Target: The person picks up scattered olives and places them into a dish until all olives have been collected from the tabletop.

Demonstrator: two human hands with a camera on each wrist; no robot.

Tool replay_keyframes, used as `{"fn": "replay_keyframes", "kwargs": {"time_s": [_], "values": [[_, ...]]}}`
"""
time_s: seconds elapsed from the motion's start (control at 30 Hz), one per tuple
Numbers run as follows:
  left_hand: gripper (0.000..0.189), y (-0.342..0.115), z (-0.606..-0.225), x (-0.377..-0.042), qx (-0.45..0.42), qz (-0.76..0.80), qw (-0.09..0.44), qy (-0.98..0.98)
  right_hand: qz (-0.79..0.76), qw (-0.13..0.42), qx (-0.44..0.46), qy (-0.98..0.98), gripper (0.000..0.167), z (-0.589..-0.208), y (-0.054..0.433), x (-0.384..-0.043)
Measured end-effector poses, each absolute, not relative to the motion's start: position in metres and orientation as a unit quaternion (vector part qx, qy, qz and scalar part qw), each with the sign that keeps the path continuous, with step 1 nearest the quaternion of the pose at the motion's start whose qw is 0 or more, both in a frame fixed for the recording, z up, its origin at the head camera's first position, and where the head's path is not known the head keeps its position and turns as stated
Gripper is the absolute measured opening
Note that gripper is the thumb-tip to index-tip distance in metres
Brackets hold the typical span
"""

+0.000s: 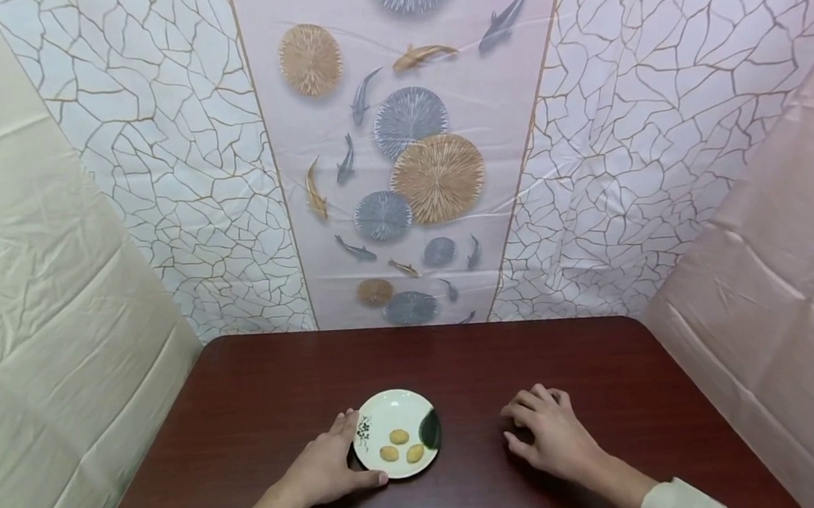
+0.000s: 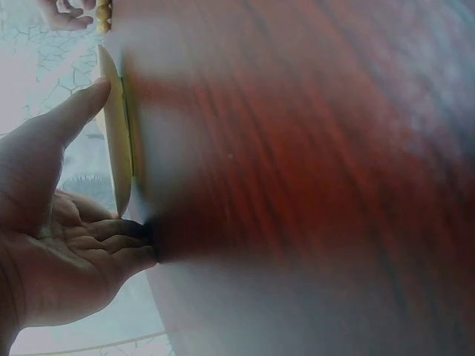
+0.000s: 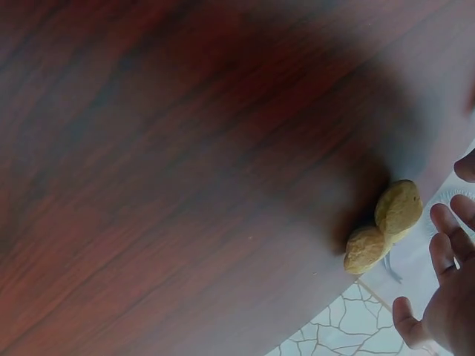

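A round white plate (image 1: 372,404) with a black blossom print and a dark green patch rests on the table. Three small yellowish, oval pieces (image 1: 399,436) show on its face. My left hand (image 1: 326,464) grips the plate's left side, thumb at the near rim and fingers along the left edge. My right hand (image 1: 554,438) is apart from the plate, hovering low over the table to its right with loosely bent fingers. In the right wrist view, wrinkled yellow-brown lumps (image 3: 399,208) sit close together on the wood below those fingers; the hand hides them in the head view.
Everything is on a dark red-brown wooden table (image 1: 280,375). Behind it hangs a patterned cloth (image 1: 437,180) with fish and lily-pad shapes. Plain pale cloth (image 1: 46,314) hangs at the left side, and similar cloth (image 1: 782,280) hangs at the right.
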State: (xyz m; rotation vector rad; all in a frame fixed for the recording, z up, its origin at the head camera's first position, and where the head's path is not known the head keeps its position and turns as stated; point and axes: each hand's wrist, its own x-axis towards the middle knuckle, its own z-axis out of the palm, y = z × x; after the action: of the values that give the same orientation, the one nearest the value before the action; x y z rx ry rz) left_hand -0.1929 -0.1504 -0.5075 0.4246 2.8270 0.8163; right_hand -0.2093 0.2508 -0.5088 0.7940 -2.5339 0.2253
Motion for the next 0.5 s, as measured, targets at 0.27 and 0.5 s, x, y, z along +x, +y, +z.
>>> {"fn": "replay_keyframes", "kwargs": {"time_s": [0.27, 0.5], "values": [[0.126, -0.1506, -0.5078, -0.1928, 0.141, 0.273, 0.082, 0.948, 0.080, 0.227, 0.280, -0.930, 0.026, -0.5097, 0.2539, -0.2109], [0.126, -0.1500, -0.5093, -0.1929, 0.141, 0.274, 0.081, 0.948, 0.078, 0.208, 0.268, -0.938, 0.025, -0.5103, 0.2563, -0.2130]]}}
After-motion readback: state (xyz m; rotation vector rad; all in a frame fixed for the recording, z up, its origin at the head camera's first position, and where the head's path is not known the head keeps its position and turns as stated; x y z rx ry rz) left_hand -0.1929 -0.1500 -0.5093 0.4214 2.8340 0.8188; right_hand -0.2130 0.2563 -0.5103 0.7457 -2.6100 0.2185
